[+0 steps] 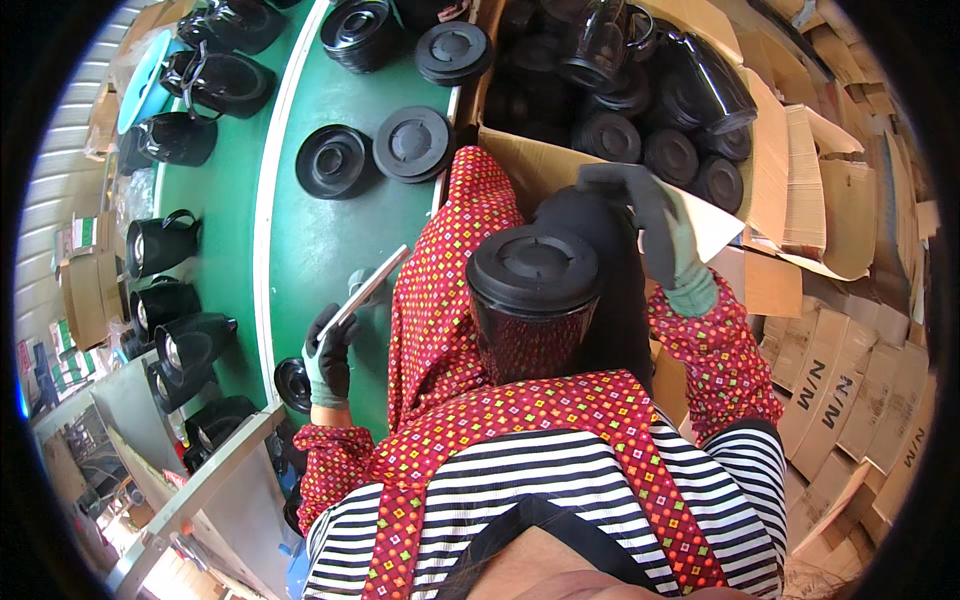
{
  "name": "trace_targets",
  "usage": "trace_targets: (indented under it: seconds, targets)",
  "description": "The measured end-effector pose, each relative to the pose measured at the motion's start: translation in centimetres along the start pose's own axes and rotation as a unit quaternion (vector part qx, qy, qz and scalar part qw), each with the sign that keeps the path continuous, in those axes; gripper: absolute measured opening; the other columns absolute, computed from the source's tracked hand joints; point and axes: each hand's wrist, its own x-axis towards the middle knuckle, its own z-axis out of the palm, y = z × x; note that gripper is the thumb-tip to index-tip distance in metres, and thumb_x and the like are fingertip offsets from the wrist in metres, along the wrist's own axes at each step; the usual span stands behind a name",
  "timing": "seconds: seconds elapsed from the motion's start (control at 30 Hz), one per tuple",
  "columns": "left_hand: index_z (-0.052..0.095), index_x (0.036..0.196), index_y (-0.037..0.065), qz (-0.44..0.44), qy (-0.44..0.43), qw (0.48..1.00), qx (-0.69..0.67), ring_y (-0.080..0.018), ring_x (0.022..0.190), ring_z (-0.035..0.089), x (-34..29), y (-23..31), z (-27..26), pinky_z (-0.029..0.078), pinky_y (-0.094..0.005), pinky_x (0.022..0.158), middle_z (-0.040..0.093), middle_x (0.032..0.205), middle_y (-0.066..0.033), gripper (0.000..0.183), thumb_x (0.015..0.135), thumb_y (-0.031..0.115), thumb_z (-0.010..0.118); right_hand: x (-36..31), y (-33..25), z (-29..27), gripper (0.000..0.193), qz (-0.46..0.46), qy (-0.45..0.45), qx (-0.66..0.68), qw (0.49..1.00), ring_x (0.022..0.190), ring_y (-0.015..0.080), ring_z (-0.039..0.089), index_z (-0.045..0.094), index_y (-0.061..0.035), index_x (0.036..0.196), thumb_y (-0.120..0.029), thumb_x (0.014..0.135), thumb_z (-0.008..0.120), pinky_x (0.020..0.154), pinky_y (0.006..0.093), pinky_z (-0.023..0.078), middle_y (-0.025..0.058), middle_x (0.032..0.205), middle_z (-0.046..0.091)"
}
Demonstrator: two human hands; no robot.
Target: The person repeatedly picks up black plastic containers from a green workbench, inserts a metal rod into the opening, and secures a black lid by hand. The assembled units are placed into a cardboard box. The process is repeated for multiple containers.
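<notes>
My left hand (330, 358), in a grey-and-pale-green glove, is closed round a thin, pale straight bar (365, 290) that slants up to the right over the green table. What kind of tool the bar is, I cannot tell. A dark glossy pitcher (530, 340) with a round black lid (533, 262) stands upright at my lap, apart from both hands. My right hand (650, 215), gloved the same way, is beside the near edge of an open carton (530, 160). Its fingers stretch left, apart, and I see nothing in them.
Black round lids (412, 143) lie and stack on the green table (320, 240), left of me. Several black pitchers (165, 240) line its far left side, past a white strip (265, 200). The carton holds dark pitchers and lids (610, 135). Flattened cardboard boxes (840, 370) are piled at right.
</notes>
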Motion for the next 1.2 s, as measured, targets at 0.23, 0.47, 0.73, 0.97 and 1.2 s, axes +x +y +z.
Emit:
trace_targets:
  seconds: [0.23,0.47,0.73,0.97,1.2]
  targets:
    - [0.037,0.162,0.001,0.378,0.174,0.833,0.364,-0.0299,0.150,0.041,-2.6,10.1,10.6,0.033,-0.0449,0.124,0.042,0.164,-0.0186,0.060,0.108,0.020,0.057,0.4,-1.9,-7.3,0.061,-0.156,0.002,0.171,0.973,0.139,0.0311,0.057,0.050,0.0059,0.150,-0.039,0.117,0.027,0.125,0.0437,0.039,0.0200,0.149,0.059]
    - [0.021,0.166,-0.001,0.460,-0.108,0.881,0.010,-0.0324,0.160,0.026,0.2,5.9,28.3,0.015,-0.0468,0.132,0.028,0.172,-0.0191,0.077,0.113,0.054,0.030,-4.1,5.3,3.9,0.056,0.031,-0.040,0.334,0.941,0.136,0.0276,0.058,0.043,-0.0004,0.157,-0.036,0.115,0.044,0.119,0.0392,0.043,0.0182,0.152,0.053]
    - [0.021,0.168,0.005,0.368,-0.086,0.916,-0.136,-0.0311,0.156,0.034,5.6,7.9,27.3,0.018,-0.0453,0.132,0.034,0.169,-0.0176,0.076,0.112,0.056,0.035,-3.2,-9.2,8.5,0.056,-0.224,0.065,0.041,0.972,0.134,0.0417,0.056,0.063,-0.0008,0.142,-0.034,0.097,0.066,0.113,0.0513,0.045,0.0251,0.148,0.054]
    - [0.021,0.168,0.004,0.216,-0.248,0.930,-0.164,-0.0262,0.153,0.038,3.3,4.1,30.9,0.031,-0.0412,0.127,0.030,0.172,-0.0119,0.066,0.115,0.040,0.038,-3.4,-11.0,7.9,0.069,-0.231,-0.099,-0.276,0.928,0.138,0.0460,0.050,0.060,-0.0076,0.147,-0.035,0.086,0.077,0.119,0.0559,0.034,0.0239,0.152,0.051]
    - [0.028,0.167,0.012,0.248,-0.120,0.939,-0.205,-0.0280,0.153,0.039,10.3,6.9,26.1,0.025,-0.0478,0.130,0.037,0.169,-0.0104,0.073,0.112,0.060,0.029,-4.6,-9.4,4.1,0.045,-0.138,0.197,0.038,0.970,0.130,0.0193,0.056,0.053,0.0048,0.144,-0.022,0.107,0.057,0.109,0.0342,0.043,0.0169,0.145,0.056]
